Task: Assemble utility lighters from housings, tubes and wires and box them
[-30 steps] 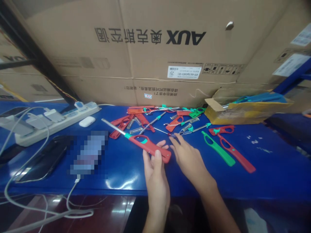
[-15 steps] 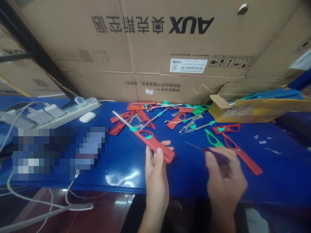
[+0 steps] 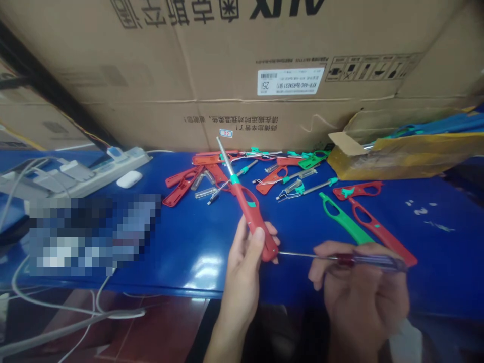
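Observation:
A red lighter (image 3: pixel 254 214) with a green trigger and a metal tube is gripped at its handle by my left hand (image 3: pixel 245 257), the tube pointing up and left. My right hand (image 3: pixel 363 292) holds a screwdriver (image 3: pixel 368 260) with a dark red, see-through handle. Its thin shaft runs left, and the tip meets the lower end of the lighter handle. Right of the lighter, a green casing (image 3: pixel 346 219) and a red casing (image 3: pixel 383 232) lie on the blue table (image 3: pixel 189 242).
Red casings (image 3: pixel 183 186), metal tubes with wires and clear parts lie along the back of the table. At the back right stands an open carton (image 3: pixel 404 161). A power strip (image 3: pixel 102 174) and a white earphone case (image 3: pixel 129 179) are at left; a large cardboard box (image 3: pixel 227 60) stands behind.
My right hand has turned the screwdriver level and brought its tip to the lighter handle. The lighter has tilted more upright, and the view has shifted slightly.

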`<state>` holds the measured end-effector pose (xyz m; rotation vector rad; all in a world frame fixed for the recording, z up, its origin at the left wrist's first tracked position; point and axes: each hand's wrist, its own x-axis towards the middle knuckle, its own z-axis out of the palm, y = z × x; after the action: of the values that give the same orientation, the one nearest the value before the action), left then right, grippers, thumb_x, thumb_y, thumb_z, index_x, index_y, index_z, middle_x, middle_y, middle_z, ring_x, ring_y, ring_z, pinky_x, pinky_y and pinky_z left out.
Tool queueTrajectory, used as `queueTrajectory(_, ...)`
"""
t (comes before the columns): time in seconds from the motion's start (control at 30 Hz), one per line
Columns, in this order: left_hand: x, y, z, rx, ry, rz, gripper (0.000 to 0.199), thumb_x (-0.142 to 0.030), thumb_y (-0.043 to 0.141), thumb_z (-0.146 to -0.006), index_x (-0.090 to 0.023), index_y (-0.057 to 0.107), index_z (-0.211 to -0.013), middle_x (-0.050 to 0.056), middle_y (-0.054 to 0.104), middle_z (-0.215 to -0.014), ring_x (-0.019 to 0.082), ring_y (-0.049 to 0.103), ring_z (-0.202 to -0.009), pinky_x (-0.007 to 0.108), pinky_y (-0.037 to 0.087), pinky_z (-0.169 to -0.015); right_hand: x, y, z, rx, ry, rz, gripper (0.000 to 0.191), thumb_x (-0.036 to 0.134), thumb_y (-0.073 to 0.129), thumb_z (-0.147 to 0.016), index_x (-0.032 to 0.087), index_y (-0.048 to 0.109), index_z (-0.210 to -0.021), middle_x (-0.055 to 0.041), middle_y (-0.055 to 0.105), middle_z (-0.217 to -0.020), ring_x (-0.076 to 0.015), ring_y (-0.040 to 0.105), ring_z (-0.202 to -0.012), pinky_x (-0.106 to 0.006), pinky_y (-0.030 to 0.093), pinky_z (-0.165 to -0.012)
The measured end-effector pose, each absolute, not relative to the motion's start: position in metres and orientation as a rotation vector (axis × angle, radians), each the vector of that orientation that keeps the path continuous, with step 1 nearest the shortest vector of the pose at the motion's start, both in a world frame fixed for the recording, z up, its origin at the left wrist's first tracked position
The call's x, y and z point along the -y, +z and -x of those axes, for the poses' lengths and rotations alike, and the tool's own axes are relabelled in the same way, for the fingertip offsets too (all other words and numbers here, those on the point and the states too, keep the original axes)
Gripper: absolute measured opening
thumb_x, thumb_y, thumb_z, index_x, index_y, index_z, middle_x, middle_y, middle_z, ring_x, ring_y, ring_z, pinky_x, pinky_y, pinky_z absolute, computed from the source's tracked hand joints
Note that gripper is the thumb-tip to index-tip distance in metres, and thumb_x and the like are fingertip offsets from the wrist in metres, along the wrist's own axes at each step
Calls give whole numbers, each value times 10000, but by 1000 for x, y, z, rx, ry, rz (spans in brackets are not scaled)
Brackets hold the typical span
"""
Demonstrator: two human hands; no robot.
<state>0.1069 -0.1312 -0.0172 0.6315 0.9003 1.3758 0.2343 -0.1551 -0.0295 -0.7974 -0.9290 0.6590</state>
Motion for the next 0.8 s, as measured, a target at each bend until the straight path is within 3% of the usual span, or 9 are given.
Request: queueTrajectory(0.8, 134, -17, -107, -896, 1367, -638, 369, -423, 666, -949, -212, 627, -1249, 72, 660, -1029, 156, 595, -847, 221, 496, -645, 152, -30, -232, 970, 669, 880, 97, 270, 461, -1045, 260, 530, -1112, -28, 752, -886, -150, 667, -526, -278, 523, -373)
